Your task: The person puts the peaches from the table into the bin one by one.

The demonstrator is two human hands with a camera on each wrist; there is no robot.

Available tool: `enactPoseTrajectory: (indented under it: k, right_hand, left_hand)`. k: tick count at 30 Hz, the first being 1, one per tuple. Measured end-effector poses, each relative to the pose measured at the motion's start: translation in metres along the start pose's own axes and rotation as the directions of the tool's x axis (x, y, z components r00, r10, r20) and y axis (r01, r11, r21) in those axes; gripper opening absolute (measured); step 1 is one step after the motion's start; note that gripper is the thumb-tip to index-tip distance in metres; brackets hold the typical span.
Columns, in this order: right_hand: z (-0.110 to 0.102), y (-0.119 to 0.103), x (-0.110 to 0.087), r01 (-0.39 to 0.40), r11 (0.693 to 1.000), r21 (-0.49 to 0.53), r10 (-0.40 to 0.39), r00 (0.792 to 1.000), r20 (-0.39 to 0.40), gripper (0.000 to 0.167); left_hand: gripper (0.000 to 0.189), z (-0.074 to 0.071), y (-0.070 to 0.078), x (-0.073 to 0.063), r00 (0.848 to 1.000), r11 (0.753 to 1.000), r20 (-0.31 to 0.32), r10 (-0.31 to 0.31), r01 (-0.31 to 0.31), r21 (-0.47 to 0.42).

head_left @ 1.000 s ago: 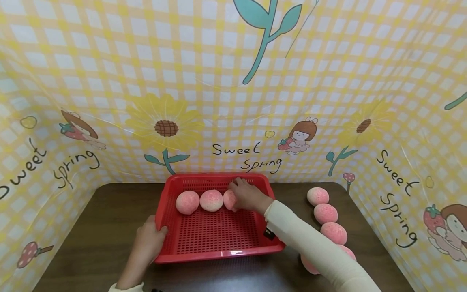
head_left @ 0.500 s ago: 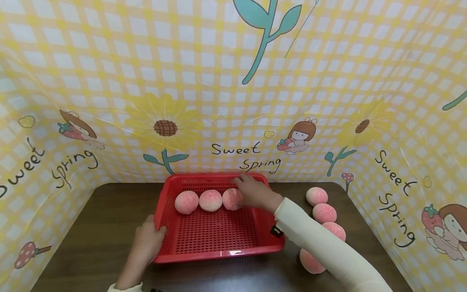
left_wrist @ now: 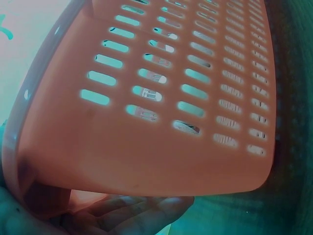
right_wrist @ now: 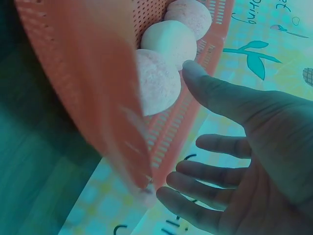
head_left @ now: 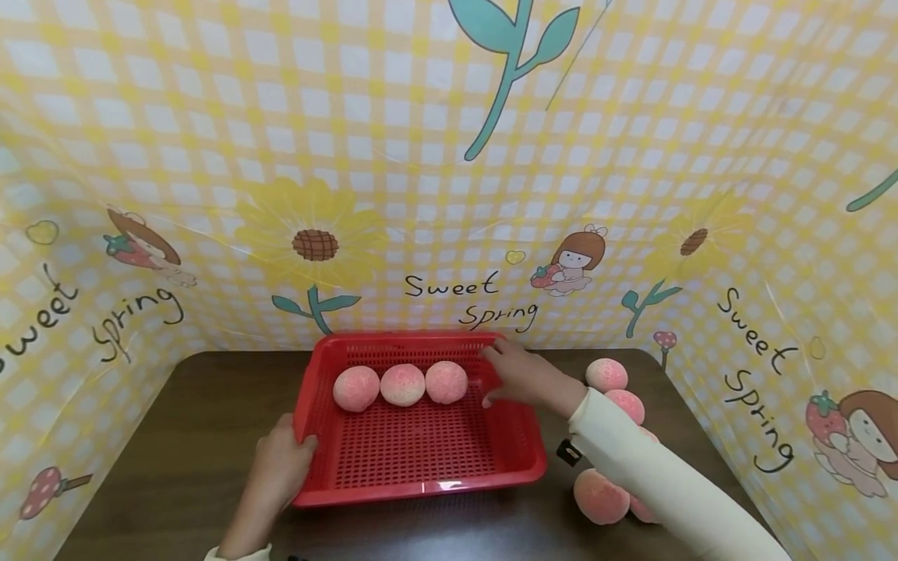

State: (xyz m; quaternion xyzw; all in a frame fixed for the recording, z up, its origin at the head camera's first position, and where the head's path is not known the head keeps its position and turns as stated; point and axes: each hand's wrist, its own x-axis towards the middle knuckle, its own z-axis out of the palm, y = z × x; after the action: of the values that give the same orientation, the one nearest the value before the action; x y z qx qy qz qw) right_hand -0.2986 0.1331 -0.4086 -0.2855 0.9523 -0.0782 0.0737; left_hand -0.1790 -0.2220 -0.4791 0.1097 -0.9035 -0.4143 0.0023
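Note:
A red plastic basket (head_left: 421, 489) with slotted walls stands on the table. Three pink peaches lie side by side along its back: a left one (head_left: 356, 389), a middle one (head_left: 403, 385) and a right one (head_left: 446, 382). My left hand (head_left: 282, 461) grips the basket's left rim, thumb over the edge; in the left wrist view its fingers (left_wrist: 146, 215) lie against the outside. Over the basket's right rim is my right hand (head_left: 526, 378), fingers spread and holding nothing, apart from the right peach. In the right wrist view its palm (right_wrist: 274, 166) is bare.
More peaches (head_left: 601, 496) lie on the dark wooden table (head_left: 210, 421) to the right of the basket, several of them partly behind the right sleeve (head_left: 666, 467). A yellow checked cloth (head_left: 421, 195) rises behind the table and along both sides.
My right hand has let go of the right peach and moved rightward to the basket's rim. That peach now lies fully visible beside the middle one. My left hand keeps its hold.

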Motion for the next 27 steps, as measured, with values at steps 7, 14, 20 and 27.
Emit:
enactPoseTrajectory:
  k: [7,14,20,27]
  right_hand:
    - [0.005,0.024,-0.027,-0.045,0.997,0.068,0.044,0.999,0.011,0.071]
    - [0.003,0.041,-0.061,-0.042,0.995,0.086,0.043,0.999,-0.004,0.068]
    - [0.007,0.058,-0.092,0.036,0.994,0.101,-0.040,0.999,0.036,0.065]
    - [0.017,0.062,-0.123,0.059,0.990,0.125,-0.073,0.991,0.115,0.060]
  left_hand:
    - [0.040,0.001,0.002,0.000,1.000,1.000,0.000,-0.006,0.006,0.004]
    - [0.039,0.000,0.001,-0.001,1.000,1.000,-0.012,0.002,-0.002,0.005]
    - [0.039,0.000,0.000,-0.002,1.000,1.000,-0.012,0.004,-0.004,0.009]
    - [0.038,0.000,0.002,-0.001,1.000,1.000,-0.008,-0.006,0.006,0.013]
